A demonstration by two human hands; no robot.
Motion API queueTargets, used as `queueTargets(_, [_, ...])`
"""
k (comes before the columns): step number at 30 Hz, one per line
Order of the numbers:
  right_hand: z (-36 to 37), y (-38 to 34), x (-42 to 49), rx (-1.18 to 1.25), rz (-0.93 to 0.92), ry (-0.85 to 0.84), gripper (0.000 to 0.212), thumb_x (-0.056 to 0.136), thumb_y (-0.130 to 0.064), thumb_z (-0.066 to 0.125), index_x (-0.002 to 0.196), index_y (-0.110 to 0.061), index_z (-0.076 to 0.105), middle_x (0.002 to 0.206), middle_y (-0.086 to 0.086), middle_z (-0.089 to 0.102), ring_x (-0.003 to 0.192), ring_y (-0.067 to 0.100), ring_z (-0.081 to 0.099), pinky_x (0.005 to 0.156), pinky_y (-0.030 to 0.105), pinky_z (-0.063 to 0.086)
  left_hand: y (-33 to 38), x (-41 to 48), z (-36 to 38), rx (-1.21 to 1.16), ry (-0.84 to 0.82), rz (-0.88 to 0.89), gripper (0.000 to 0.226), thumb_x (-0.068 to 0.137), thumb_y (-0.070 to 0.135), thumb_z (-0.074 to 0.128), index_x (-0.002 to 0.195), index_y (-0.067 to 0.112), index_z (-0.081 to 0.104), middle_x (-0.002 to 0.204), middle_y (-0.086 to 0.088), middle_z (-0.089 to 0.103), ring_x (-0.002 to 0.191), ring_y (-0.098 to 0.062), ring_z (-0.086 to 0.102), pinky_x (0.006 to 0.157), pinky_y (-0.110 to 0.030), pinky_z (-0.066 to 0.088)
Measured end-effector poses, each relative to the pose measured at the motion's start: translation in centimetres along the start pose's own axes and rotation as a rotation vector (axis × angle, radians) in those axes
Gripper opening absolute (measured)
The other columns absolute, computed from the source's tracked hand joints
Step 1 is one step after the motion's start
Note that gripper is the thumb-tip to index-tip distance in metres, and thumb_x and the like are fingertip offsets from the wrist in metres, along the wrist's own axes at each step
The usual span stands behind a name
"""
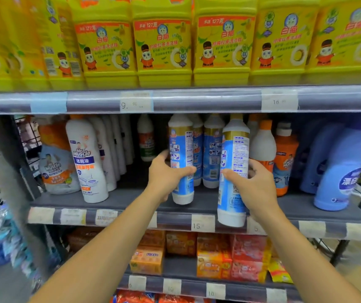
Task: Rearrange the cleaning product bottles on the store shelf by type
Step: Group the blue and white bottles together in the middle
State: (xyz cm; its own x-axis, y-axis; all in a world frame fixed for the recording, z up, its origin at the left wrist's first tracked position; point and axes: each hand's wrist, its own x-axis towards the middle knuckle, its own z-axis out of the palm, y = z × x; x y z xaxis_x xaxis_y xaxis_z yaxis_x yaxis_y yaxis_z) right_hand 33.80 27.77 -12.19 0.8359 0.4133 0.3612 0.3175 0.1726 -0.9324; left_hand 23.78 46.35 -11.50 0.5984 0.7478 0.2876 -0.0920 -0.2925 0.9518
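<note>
Store aisle, grey middle shelf (197, 204) served as landmark. Left hand (164, 178) fingers wrapped blue-label bottle (180, 158) at shelf front; right hand (253, 186) clasped matching bottle (233, 171), lifted past shelf edge. Two like bottles (212, 149) stood behind. Sorting looked partway: orange-cap bottles (284, 158) mixed in beside. "Mr Muscle" bottle (87, 158) toward left end; price tags read 15, 9.90, 16

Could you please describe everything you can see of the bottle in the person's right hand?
The bottle is tall, white plastic with a gold band under its shoulder and a blue label of small print facing out. It leans slightly, its base hanging over the middle shelf's front edge. The right hand wraps it from the right, thumb across the label.
</note>
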Motion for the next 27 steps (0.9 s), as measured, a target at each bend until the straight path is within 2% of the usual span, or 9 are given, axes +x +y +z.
queueTargets(4, [-0.6,0.4,-0.4,-0.001,-0.014,-0.007,0.035,0.074,-0.028,0.08,0.101,-0.037,0.061,0.095,-0.014,0.072,0.084,0.002,0.069,0.06,0.019,0.055,-0.9,0.3,2.1,0.008,-0.004,0.027,0.069,0.059,0.02,0.091,0.117,0.027,0.055,0.105,0.006,0.07,0.091,-0.007,0.069,0.075,-0.029,0.059])
queueTargets(7, [-0.8,0.7,-0.5,-0.035,-0.019,-0.016,0.036,0.074,-0.03,0.08,0.103,-0.038,0.059,0.1,-0.012,0.071,0.088,0.003,0.069,0.069,0.026,0.057,-1.5,0.6,3.0,0.037,-0.013,0.044,0.067,0.059,0.019,0.091,0.116,0.026,0.056,0.102,0.007,0.07,0.087,-0.001,0.067,0.068,-0.019,0.056])
queueTargets(9, [-0.9,0.7,-0.3,-0.03,-0.028,-0.018,0.036,0.073,-0.03,0.08,0.102,-0.038,0.06,0.1,-0.013,0.071,0.088,0.003,0.069,0.07,0.026,0.057,-1.6,0.7,3.3,0.051,-0.007,0.057,0.068,0.058,0.02,0.091,0.113,0.029,0.053,0.097,0.012,0.067,0.084,0.004,0.064,0.063,-0.013,0.053])
queueTargets(13, [-0.9,0.9,0.1,-0.019,-0.049,-0.016,0.036,0.074,-0.029,0.08,0.102,-0.039,0.059,0.101,-0.014,0.071,0.088,0.001,0.068,0.066,0.02,0.055,-2.3,0.6,3.9,0.103,0.011,0.087,0.074,0.056,0.026,0.093,0.115,0.028,0.049,0.095,0.015,0.063,0.083,0.003,0.063,0.069,-0.017,0.054])
queueTargets(16, [-0.7,1.2,0.5,0.018,-0.048,-0.026,0.039,0.073,-0.031,0.079,0.108,-0.034,0.061,0.102,-0.011,0.071,0.091,0.004,0.069,0.069,0.026,0.057,-2.8,0.8,3.9,0.122,0.003,0.062,0.078,0.054,0.032,0.093,0.119,0.024,0.051,0.1,0.011,0.066,0.088,-0.002,0.065,0.072,-0.021,0.055])
queueTargets(21, [0.5,1.6,2.3,0.062,-0.061,-0.057,0.036,0.077,-0.022,0.077,0.11,-0.027,0.062,0.101,-0.009,0.073,0.091,0.007,0.069,0.068,0.022,0.057,-3.9,0.8,3.3,0.169,-0.088,0.046,0.077,0.056,0.024,0.092,0.121,0.026,0.051,0.107,0.011,0.066,0.093,-0.002,0.065,0.076,-0.023,0.055])
queueTargets(24, [1.3,1.9,3.5,0.043,-0.097,-0.058,0.052,0.077,-0.02,0.078,0.125,-0.021,0.056,0.11,-0.005,0.07,0.097,0.008,0.067,0.077,0.027,0.057,-4.9,0.1,3.0,0.203,-0.089,0.049,0.068,0.061,0.026,0.09,0.117,0.033,0.05,0.104,0.019,0.063,0.09,0.006,0.062,0.069,-0.013,0.05])
queueTargets(27, [2.0,2.5,3.8,-0.003,-0.142,-0.034,0.06,0.074,-0.019,0.08,0.126,-0.022,0.052,0.112,-0.012,0.066,0.1,0.0,0.064,0.077,0.018,0.054,-5.3,-0.5,2.8,0.231,-0.089,0.068,0.063,0.063,0.028,0.088,0.111,0.041,0.049,0.099,0.027,0.061,0.086,0.02,0.058,0.06,-0.004,0.046])
